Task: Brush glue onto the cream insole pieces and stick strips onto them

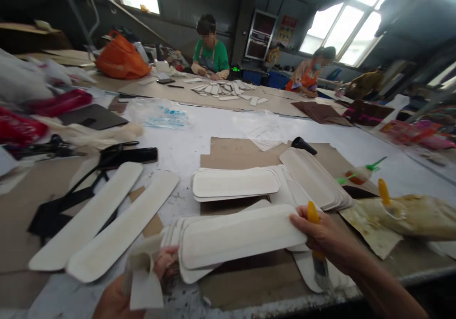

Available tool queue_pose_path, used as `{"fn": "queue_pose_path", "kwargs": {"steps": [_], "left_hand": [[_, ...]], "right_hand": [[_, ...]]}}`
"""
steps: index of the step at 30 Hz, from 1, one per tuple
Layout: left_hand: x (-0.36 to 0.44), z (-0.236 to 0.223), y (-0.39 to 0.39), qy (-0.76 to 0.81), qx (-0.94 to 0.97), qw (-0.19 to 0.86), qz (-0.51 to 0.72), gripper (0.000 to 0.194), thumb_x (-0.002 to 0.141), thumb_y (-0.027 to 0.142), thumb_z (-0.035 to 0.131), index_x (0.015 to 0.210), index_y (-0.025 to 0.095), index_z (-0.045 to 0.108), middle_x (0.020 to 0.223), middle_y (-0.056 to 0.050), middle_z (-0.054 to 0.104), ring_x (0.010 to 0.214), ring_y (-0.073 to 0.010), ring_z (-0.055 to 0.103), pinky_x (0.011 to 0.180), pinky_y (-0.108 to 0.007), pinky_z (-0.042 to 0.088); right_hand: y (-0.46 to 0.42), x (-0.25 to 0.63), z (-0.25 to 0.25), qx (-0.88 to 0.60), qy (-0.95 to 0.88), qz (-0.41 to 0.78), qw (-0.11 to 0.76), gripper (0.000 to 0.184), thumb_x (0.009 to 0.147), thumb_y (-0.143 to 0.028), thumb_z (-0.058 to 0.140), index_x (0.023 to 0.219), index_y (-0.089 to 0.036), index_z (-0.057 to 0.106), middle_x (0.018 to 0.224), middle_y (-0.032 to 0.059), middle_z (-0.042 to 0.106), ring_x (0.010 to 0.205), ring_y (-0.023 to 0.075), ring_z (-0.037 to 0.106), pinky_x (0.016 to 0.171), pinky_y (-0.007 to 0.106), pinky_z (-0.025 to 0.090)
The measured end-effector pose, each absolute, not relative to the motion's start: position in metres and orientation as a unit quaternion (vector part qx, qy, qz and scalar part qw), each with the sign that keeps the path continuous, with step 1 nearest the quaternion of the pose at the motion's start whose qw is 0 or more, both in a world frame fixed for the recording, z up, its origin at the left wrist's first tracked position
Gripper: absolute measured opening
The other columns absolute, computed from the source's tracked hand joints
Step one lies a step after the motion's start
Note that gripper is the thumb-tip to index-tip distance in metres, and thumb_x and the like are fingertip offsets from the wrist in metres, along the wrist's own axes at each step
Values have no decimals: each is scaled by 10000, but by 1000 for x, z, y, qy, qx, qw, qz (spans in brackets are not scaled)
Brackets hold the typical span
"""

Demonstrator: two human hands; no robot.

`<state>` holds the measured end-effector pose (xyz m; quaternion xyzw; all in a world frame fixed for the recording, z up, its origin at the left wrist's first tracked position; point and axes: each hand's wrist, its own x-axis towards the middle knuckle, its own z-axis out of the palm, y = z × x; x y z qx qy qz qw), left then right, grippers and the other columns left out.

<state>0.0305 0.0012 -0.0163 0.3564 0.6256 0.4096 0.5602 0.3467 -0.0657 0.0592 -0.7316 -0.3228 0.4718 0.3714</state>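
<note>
Head view across a worktable. The left hand (123, 290), cut off by the lower edge at 7 o'clock, is closed on a folded white piece (144, 281) that hides most of its fingers. The right hand (326, 236), at 4 o'clock, grips a yellow-handled brush (315, 243) in the palm while thumb and fingertips pinch the right end of the top white strip (242, 236); the bristle end is blurred against the table edge.

That strip lies at 6 o'clock on a fanned stack of like strips (185, 257); the number beneath cannot be counted, since only edges show. Two further stacks lie beyond: one flat pile (235, 183) at centre and one slanted pile (313, 176) at 2 o'clock, both overlapping sheets of brown cardboard (242, 155). Two single long strips (107, 224) lie side by side at 9 o'clock, partly covering black straps (57, 210).

A second yellow-handled brush (384, 195) rests at 3 o'clock on a stained sheet (370, 224); what appears to be a glue bottle with a green nozzle (359, 174) lies just behind it, too smeared to confirm.

Two seated people (210, 53) work at the far end, 12 and 1 o'clock, hands partly hidden by their own scattered white pieces (223, 90). An orange bag (121, 58) stands at 11 o'clock.
</note>
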Motion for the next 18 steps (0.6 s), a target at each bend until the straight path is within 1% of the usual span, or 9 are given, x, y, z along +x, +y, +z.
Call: {"fn": "queue_pose_path", "kwargs": {"steps": [2,4,5,7,9,11,14,16,18], "left_hand": [[26,-6,2,635,344,547,423,397,486,505,768,632,148,673,550,-26,630,489,-120,544,451,-195,464],[23,5,-1,629,326,556,434,433,527,523,752,699,136,662,558,-18,631,465,-98,517,428,-174,426],[23,9,-3,623,312,569,437,466,516,528,759,738,132,656,545,-8,626,446,-87,498,416,-168,404],[25,17,-7,611,284,595,439,542,443,520,797,777,121,645,458,29,573,388,-61,435,378,-156,341],[29,23,-9,612,271,603,434,574,376,503,823,750,110,636,378,58,513,349,-46,389,360,-152,307],[31,28,-11,610,267,609,430,560,348,456,844,734,109,634,408,44,553,380,-61,439,381,-160,340],[32,37,-13,608,258,619,425,547,347,398,850,773,122,645,575,2,662,510,-113,558,439,-177,409],[29,41,-14,617,255,614,420,560,360,405,839,811,131,651,669,-8,694,614,-141,606,493,-180,445],[26,43,-15,635,260,602,408,560,364,423,832,814,139,657,682,-2,696,645,-141,609,504,-172,445]], "right_hand": [[-69,346,62,-719,-310,472,404,420,684,-529,629,691,-210,356,557,-96,260,422,38,208,377,173,158],[-71,343,66,-713,-307,472,418,429,659,-523,660,685,-206,374,562,-88,290,428,40,240,372,166,191],[-71,341,68,-712,-305,474,419,433,643,-519,676,678,-204,381,563,-85,300,433,42,256,371,163,208],[-72,335,71,-710,-307,479,415,440,616,-518,696,670,-200,397,572,-77,315,450,49,284,376,160,238],[-72,329,72,-705,-312,488,410,444,616,-537,691,675,-196,411,593,-67,334,474,59,314,398,164,279],[-72,323,70,-694,-320,498,411,443,640,-565,660,693,-197,418,618,-57,355,498,72,343,427,175,310],[-74,314,66,-691,-343,493,402,433,674,-586,617,697,-202,417,611,-60,344,495,79,338,431,184,304],[-77,309,63,-705,-369,461,392,426,690,-593,593,678,-200,429,594,-62,341,490,81,333,428,184,301],[-80,305,62,-721,-394,423,382,421,707,-604,562,667,-199,457,591,-53,371,500,89,355,427,185,313]]}}
